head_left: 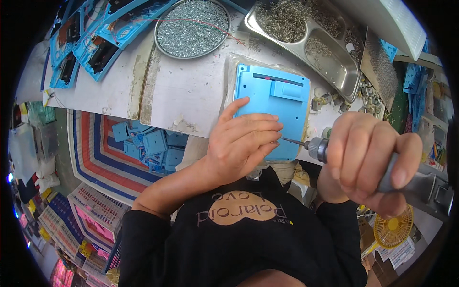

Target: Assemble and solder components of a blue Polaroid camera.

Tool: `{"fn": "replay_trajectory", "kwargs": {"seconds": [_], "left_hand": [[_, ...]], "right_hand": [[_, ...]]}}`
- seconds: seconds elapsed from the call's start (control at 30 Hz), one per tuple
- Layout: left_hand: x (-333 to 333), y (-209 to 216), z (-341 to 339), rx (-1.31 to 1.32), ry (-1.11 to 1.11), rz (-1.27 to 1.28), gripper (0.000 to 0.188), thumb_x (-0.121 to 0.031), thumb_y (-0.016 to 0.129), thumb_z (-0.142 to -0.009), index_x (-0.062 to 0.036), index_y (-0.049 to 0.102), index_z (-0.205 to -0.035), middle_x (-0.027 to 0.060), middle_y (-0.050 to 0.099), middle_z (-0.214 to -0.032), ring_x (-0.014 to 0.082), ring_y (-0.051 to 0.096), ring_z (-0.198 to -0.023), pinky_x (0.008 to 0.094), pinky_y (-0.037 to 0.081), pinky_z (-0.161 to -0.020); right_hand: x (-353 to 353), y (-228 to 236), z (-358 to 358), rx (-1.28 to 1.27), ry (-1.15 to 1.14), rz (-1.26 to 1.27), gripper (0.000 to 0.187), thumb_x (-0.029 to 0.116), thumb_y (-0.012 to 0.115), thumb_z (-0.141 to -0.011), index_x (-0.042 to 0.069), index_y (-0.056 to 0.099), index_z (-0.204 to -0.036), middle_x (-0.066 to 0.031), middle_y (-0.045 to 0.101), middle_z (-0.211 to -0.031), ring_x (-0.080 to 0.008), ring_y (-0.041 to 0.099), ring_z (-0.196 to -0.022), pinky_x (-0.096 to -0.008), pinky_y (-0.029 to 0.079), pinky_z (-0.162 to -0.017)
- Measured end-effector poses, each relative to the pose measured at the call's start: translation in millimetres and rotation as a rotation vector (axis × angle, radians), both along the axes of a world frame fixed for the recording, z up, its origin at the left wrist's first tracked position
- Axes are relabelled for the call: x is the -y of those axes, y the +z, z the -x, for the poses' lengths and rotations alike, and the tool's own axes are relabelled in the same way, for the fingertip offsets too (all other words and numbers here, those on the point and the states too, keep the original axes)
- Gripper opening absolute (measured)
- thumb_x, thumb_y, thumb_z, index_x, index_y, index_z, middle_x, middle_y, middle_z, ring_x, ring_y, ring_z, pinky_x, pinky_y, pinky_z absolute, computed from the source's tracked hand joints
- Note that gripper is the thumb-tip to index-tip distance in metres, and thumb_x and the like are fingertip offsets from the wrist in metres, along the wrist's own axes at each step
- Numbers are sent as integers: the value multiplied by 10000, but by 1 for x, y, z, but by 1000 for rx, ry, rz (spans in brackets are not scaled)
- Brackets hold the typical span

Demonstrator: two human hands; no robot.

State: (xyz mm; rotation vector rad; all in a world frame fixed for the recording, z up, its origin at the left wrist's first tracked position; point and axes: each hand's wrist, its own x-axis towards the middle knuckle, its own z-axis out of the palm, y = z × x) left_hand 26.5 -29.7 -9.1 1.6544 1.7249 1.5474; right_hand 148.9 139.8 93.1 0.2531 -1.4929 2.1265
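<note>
A light-blue plastic casing lies on the table in front of me, with a slot and a raised block near its far edge and small holes about it. My left hand rests across its near left part, index finger apart, the other fingers stretched out side by side. In my right hand is a grey electric screwdriver, gripped around its body and held nearly level. Its thin bit points left and ends close beside my left fingertips, over the casing. Whether a screw sits at the tip is too small to tell.
Beyond the casing stand a round tray of silvery screws and a steel compartment tray with small metal parts. More blue casings with wires lie far left. A striped-lined bin holds blue pieces. A yellow fan is at lower right.
</note>
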Motion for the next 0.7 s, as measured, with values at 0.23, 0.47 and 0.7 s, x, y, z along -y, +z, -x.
{"fn": "replay_trajectory", "kwargs": {"seconds": [0.23, 0.47, 0.7], "left_hand": [[7, 4, 5, 24, 27, -1, 213, -5, 812, -747, -94, 714, -915, 43, 765, -985, 213, 732, -1002, 522, 334, -1139], [11, 7, 13, -29, 25, -79, 212, -10, 822, -736, -91, 698, -888, 46, 759, -942, 202, 736, -924, 501, 371, -1099], [10, 0, 48, -130, 238, -13, 104, -1, 741, -831, -76, 679, -866, 60, 739, -907, 221, 724, -876, 448, 433, -988]], "right_hand": [[17, -5, 9, 14, 5, -46, 262, 310, 701, -976, 155, 558, -1132, 54, 632, -691, -67, 589, -554, -225, 491, -555], [22, -7, 16, -6, 20, -71, 265, 305, 705, -974, 150, 555, -1127, 51, 629, -686, -66, 579, -544, -216, 471, -524], [-4, -6, 38, -37, -78, -161, 189, 273, 548, -1029, 139, 559, -1163, 63, 533, -681, -64, 496, -569, -267, 447, -622]]}}
